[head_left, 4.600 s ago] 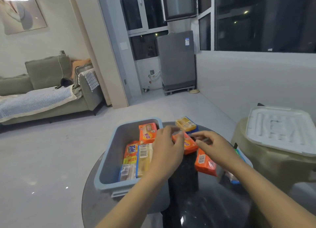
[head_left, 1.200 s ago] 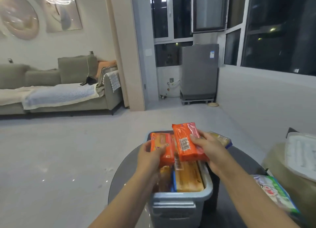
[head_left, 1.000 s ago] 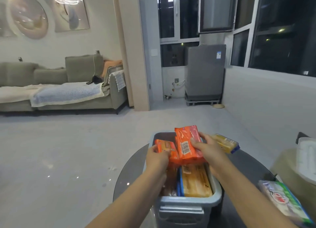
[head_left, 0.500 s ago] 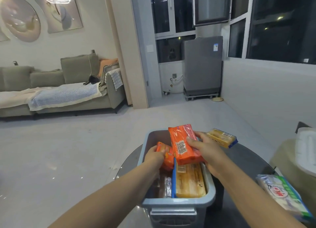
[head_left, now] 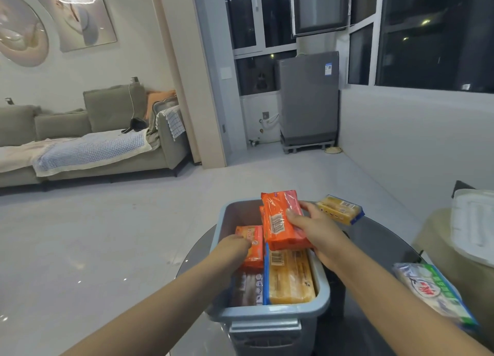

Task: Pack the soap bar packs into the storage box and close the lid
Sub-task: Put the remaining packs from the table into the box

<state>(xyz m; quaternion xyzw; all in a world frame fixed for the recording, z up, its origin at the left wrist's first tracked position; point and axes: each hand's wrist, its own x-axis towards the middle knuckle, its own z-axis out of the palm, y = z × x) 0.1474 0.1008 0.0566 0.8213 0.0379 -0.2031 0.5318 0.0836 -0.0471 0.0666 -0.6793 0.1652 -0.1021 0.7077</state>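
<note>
Box contents: storage box [head_left: 270, 313] low centre of frame, holding a yellow soap pack [head_left: 291, 278] flat on its right side and a dark pack [head_left: 246, 289] to its left.
Outside box: another yellow pack [head_left: 339, 209] right of far rim; green-edged pack [head_left: 433, 289] lower right; white lid [head_left: 473, 227] at right edge.
Room: far half of box open.
Left hand [head_left: 232, 251]: inside box, grasping small orange pack [head_left: 252, 245].
Right hand [head_left: 318, 230]: clasping large orange pack [head_left: 282, 220] tilted above right rim.

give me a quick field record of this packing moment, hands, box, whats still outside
left hand: grips a small orange soap pack low inside the box
right hand: holds a larger orange soap pack above the box
storage box: blue-grey, open, on a dark round table
already inside: yellow soap pack
still outside: yellow pack beyond the box, green-and-white pack at right
lid: white, off the box, far right
</note>
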